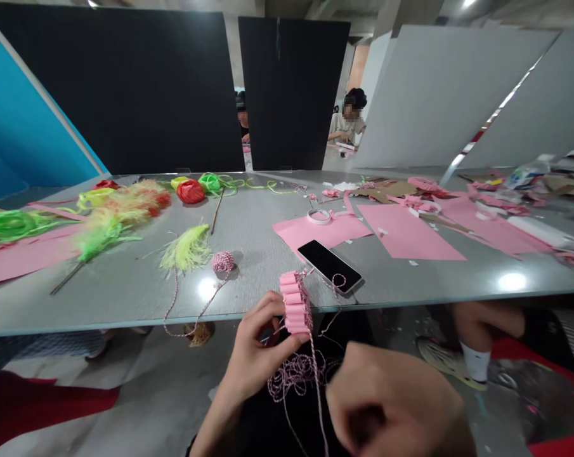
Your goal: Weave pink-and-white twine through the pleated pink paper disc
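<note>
My left hand (pixel 262 349) pinches a small ridged pink paper piece (pixel 293 303) between thumb and fingers, just in front of the table edge. Pink-and-white twine (pixel 318 387) runs along the right side of the piece and hangs down from it. A loose tangle of the same twine (pixel 293 374) lies below, over the lap. At the lower right, my right hand (pixel 391 400) is blurred, its fingers curled in; what they hold, if anything, is hidden. Just beyond the paper piece, a black-screened phone (pixel 329 265) rests on the table with a twine loop over it.
On the grey table (pixel 253 254) lie a pink-and-white twine ball (pixel 222 261), a yellow-green tassel (pixel 189 247), a red yarn ball (pixel 190 191), pink sheets (pixel 410 235) and a white tape roll (pixel 319 217). Dark panels (pixel 172 95) stand behind. A person (pixel 348 120) sits beyond.
</note>
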A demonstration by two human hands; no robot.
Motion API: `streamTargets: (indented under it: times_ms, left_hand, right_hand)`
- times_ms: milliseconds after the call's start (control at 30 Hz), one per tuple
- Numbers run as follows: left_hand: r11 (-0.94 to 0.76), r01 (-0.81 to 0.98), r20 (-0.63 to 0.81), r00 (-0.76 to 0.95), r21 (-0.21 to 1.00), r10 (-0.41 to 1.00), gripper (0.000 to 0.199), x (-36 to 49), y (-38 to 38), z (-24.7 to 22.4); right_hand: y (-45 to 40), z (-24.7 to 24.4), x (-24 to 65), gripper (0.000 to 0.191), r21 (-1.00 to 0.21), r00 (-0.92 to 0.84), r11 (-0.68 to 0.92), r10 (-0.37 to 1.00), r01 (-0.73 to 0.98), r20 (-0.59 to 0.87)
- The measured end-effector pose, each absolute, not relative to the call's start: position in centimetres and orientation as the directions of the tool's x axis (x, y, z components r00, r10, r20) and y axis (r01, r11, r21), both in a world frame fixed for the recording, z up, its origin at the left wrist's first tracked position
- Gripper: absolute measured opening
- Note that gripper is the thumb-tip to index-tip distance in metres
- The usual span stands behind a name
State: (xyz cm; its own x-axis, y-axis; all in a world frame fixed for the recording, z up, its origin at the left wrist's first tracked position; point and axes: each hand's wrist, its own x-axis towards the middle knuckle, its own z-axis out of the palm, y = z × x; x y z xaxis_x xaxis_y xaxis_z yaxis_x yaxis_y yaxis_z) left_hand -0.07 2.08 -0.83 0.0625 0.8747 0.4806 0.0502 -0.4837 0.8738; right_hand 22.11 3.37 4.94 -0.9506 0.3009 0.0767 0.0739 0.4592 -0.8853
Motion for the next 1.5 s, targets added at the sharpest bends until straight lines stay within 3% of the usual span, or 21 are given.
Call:
streamTargets:
  times_ms: [67,133,200,333,467,533,633,733,800,867,933,1067,1200,1233,1367,1433,1500]
  left_hand:
    - [-0.490,0.047,0.486,0.071,0.870,0.871,0.015,0.0,2.0,-0.9]
    - [-0.489,0.046,0.485,0.079,0.871,0.871,0.013,-0.1,2.0,-0.9]
    - [-0.486,0.054,0.482,0.072,0.872,0.873,0.013,-0.2,2.0,-0.9]
    - [-0.474,0.090,0.471,0.059,0.876,0.880,0.015,-0.3,2.0,-1.0]
    - [-0.494,0.083,0.488,0.081,0.866,0.869,0.015,-0.2,1.9,-0.8]
    - [-0.506,0.084,0.499,0.090,0.859,0.862,0.013,-0.1,2.0,-0.7]
    - [-0.504,0.089,0.498,0.081,0.859,0.864,0.011,0.2,2.3,-0.7]
    - [-0.476,0.077,0.472,0.062,0.876,0.879,0.013,0.7,2.7,-0.9]
    - [-0.468,0.065,0.463,0.081,0.881,0.883,0.014,1.1,2.9,-0.9]
    - [-0.475,0.054,0.467,0.118,0.878,0.877,0.016,1.4,2.9,-1.1]
    - [-0.492,0.048,0.481,0.149,0.869,0.864,0.022,1.6,2.9,-1.3]
    - [-0.521,0.073,0.508,0.143,0.851,0.850,0.027,1.6,2.8,-1.6]
    - [-0.510,0.112,0.501,0.099,0.853,0.860,0.017,1.7,3.1,-1.3]
    - [-0.509,0.116,0.501,0.095,0.853,0.860,0.016,1.8,3.1,-1.1]
    - [-0.528,0.103,0.515,0.125,0.843,0.848,0.012,2.1,3.2,-0.7]
    - [-0.538,0.092,0.523,0.148,0.838,0.840,0.011,2.1,3.2,-0.8]
    - [-0.561,0.104,0.541,0.173,0.821,0.823,0.011,1.9,3.3,-0.9]
  right_hand:
    - [4.0,5.1,21.3,0.046,-0.818,-0.788,0.504,0.606,0.277,0.106]
    - [4.4,5.1,20.4,0.034,-0.726,-0.643,0.546,0.742,0.418,0.188]
    - [4.4,4.9,20.1,0.028,-0.683,-0.660,0.602,0.715,0.414,0.230]
    - [3.4,4.9,20.6,0.035,-0.755,-0.845,0.624,0.500,0.202,0.187]
    - [3.6,5.4,20.4,0.029,-0.715,-0.637,0.577,0.733,0.396,0.238]
    - [4.1,5.3,20.4,0.025,-0.684,-0.626,0.593,0.738,0.424,0.252]
    - [4.6,4.3,21.8,0.027,-0.760,-0.802,0.621,0.545,0.191,0.245]
    - [4.5,3.5,24.0,0.038,-0.874,-0.904,0.480,0.336,-0.076,0.263]
    - [4.4,3.7,24.7,0.045,-0.900,-0.862,0.435,0.447,-0.024,0.239]
    - [4.6,4.3,24.4,0.044,-0.874,-0.692,0.454,0.687,0.171,0.221]
    - [4.8,4.8,23.5,0.037,-0.798,-0.531,0.496,0.803,0.343,0.271]
    - [4.7,4.1,22.4,0.022,-0.676,-0.612,0.634,0.717,0.376,0.332]
    - [3.0,2.8,23.8,0.024,-0.784,-0.852,0.601,0.482,0.153,0.204]
    - [2.7,2.8,24.1,0.027,-0.805,-0.855,0.574,0.484,0.151,0.185]
    - [2.4,4.5,23.8,0.030,-0.765,-0.531,0.469,0.824,0.441,0.199]
    - [2.7,5.4,23.1,0.024,-0.711,-0.442,0.466,0.865,0.528,0.238]
    - [2.9,5.4,22.6,0.014,-0.646,-0.474,0.518,0.840,0.561,0.263]
